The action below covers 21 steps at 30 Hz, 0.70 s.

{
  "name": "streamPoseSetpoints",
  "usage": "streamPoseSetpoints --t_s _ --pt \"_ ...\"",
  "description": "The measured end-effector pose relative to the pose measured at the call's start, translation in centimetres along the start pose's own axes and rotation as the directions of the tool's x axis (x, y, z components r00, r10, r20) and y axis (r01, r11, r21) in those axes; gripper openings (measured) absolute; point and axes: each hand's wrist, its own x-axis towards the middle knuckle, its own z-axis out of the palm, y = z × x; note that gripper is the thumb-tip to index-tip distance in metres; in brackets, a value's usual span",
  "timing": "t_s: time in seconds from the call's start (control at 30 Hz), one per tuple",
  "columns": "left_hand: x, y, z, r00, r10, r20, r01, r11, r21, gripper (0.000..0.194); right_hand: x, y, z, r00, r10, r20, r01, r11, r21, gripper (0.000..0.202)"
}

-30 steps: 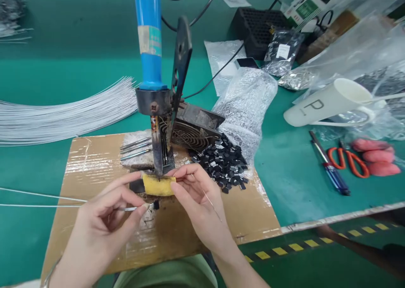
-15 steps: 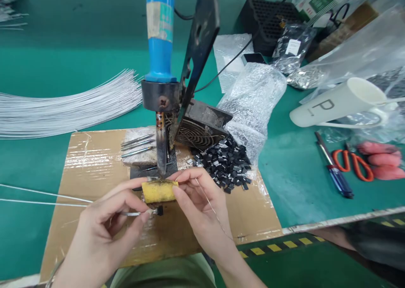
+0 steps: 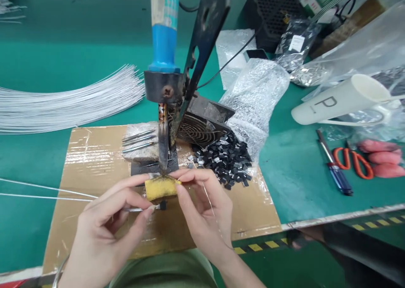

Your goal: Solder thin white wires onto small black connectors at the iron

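Note:
My left hand (image 3: 107, 229) is closed in a pinch on a thin white cable, which ends in a small black connector (image 3: 163, 205) just past the fingertips. Its index finger reaches the left end of a yellow sponge (image 3: 161, 189), whose upper edge is blackened. My right hand (image 3: 198, 220) pinches the sponge's right end between thumb and fingers. A thin solder wire (image 3: 206, 192) runs across the right palm. Above the sponge, a blue-handled soldering iron (image 3: 164, 47) points down in its stand (image 3: 202, 39), its tip at the sponge's dark edge.
Cardboard (image 3: 91, 153) lies under the hands. Behind are metal rods (image 3: 139, 140), a dark fan (image 3: 205, 123) and a heap of black connectors (image 3: 224, 159). White wires (image 3: 69, 104) lie left. A mug (image 3: 338, 100), screwdriver (image 3: 338, 174) and orange-handled scissors (image 3: 357, 163) lie right.
The view has shifted slightly, so the table things sit a little higher. Both hands keep their holds on the cable and sponge. A dark-clothed leg at the lower right has moved left.

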Motion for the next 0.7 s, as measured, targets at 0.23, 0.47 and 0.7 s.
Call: streamPoseSetpoints --t_s 0.23,0.47,0.7 --pt "0.1 -0.4 0.4 1.000 -0.015 0.017 0.016 0.999 -0.043 0.021 0.0 0.3 0.2 0.999 0.035 -0.018 -0.036 0.999 -0.027 0.012" --pt "0.1 -1.3 0.4 0.999 -0.035 0.008 0.035 0.996 -0.077 0.020 -0.2 -0.5 -4.7 0.967 0.164 -0.193 -0.163 0.986 0.023 0.011" --pt "0.0 -1.4 0.4 0.992 -0.064 0.113 0.087 0.972 -0.217 0.015 2.4 1.2 -18.3 0.680 -0.022 -0.733 -0.191 0.960 -0.206 0.019"
